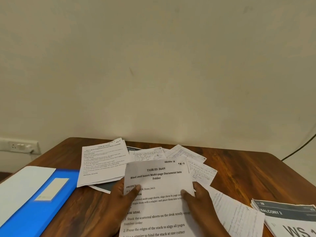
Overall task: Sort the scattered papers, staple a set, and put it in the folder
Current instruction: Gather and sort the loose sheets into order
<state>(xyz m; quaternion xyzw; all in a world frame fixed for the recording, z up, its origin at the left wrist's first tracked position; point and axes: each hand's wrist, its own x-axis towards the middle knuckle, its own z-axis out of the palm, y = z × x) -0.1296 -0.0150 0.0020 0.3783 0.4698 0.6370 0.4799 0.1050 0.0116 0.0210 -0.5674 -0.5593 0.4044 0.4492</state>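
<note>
Both hands hold one printed sheet (159, 178) headed "TASK ID: 3649", raised a little over the wooden table (248, 175). My left hand (122, 200) pinches its left edge with the thumb on top. My right hand (199, 200) grips its right edge the same way. Another printed sheet (102, 163) lies on the table to the left. Several handwritten pages (179, 153) are scattered behind the held sheet, and one (236, 216) lies under my right hand. An open blue folder (42, 207) with a white sheet (22, 182) on it sits at the left. No stapler is in view.
A stack of printed cards marked "BALCONY 2" (287, 214) lies at the table's right front. A dark booklet (106, 185) shows under the left sheets. The wall stands right behind the table, with a socket (20, 147) at the left and a black cable (301, 147) at the right.
</note>
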